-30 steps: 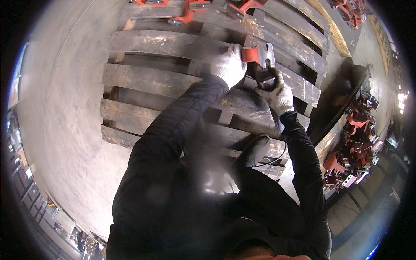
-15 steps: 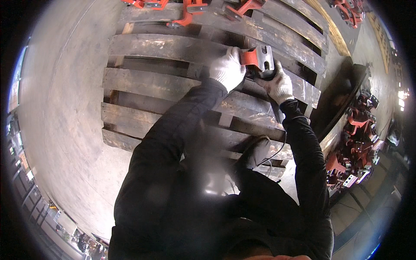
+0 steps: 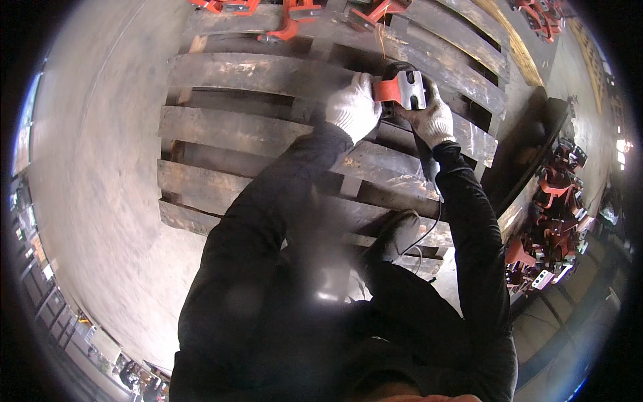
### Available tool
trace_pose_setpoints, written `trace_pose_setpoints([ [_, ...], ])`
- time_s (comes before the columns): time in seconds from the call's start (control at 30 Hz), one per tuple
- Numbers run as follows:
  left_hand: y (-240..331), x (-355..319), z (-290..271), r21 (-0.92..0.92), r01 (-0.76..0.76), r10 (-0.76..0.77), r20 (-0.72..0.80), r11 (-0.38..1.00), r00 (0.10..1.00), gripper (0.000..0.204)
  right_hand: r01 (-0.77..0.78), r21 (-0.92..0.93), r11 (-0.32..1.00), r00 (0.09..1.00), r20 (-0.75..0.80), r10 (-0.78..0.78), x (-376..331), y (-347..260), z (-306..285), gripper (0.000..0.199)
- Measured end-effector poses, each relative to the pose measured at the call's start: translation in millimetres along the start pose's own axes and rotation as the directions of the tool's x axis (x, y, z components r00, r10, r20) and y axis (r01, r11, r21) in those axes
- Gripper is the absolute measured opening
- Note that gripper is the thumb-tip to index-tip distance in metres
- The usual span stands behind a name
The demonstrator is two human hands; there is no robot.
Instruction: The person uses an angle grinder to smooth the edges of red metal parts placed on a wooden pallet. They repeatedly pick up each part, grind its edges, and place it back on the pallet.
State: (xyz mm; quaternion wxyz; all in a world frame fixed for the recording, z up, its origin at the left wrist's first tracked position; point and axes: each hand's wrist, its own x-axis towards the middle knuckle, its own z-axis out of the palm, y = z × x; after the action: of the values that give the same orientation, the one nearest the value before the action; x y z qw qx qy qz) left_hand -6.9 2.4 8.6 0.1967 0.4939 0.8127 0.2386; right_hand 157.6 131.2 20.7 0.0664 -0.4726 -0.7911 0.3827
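My left hand (image 3: 353, 108), in a white knit glove, is closed on the red end of a metal bracket (image 3: 387, 91) with a bare silver slotted plate. My right hand (image 3: 434, 117), gloved the same, is closed around a dark corded angle grinder (image 3: 427, 161). Its round dark head (image 3: 400, 69) shows past the far edge of the bracket, partly hidden behind it. A thin orange streak of sparks rises beyond them. Both hands are above a worn wooden pallet (image 3: 234, 127).
Several red brackets (image 3: 288, 23) lie along the pallet's far side. More are heaped at the right (image 3: 552, 221) beside a dark upright board (image 3: 529, 161), and others at the far right (image 3: 539, 19). My shoe (image 3: 398, 234) is at the pallet's near edge, next to the black cord (image 3: 429, 234).
The grinder's head has moved from the near side of the bracket to its far side, and sparks now show. My right hand has shifted slightly away from me; my left hand has barely moved.
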Motion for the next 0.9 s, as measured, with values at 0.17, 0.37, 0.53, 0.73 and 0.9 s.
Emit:
trace_pose_setpoints([
  [0.17,2,1,5,0.071,-0.061,0.064,-0.041,0.996,0.997,0.042,0.009,-0.173,0.985,0.999,0.041,-0.002,-30,18,0,0.093],
  [0.37,-2,-1,12,0.124,-0.049,0.059,-0.08,0.991,0.995,0.044,-0.085,0.182,0.98,0.996,0.026,0.081,-59,17,-1,0.095],
  [0.53,-13,1,15,0.181,-0.059,0.065,-0.029,0.982,0.997,0.082,-0.095,-0.109,0.989,0.993,0.065,0.103,-94,17,-3,0.095],
  [0.73,32,-6,-37,0.341,-0.008,-0.035,0.117,0.94,0.993,0.073,-0.143,-0.029,0.989,0.979,-0.149,0.138,-161,38,-51,0.091],
  [0.9,21,13,-60,0.442,-0.124,0.049,0.177,0.889,0.983,0.071,0.033,0.089,0.996,0.962,-0.274,-0.007,-216,66,-59,0.062],
])
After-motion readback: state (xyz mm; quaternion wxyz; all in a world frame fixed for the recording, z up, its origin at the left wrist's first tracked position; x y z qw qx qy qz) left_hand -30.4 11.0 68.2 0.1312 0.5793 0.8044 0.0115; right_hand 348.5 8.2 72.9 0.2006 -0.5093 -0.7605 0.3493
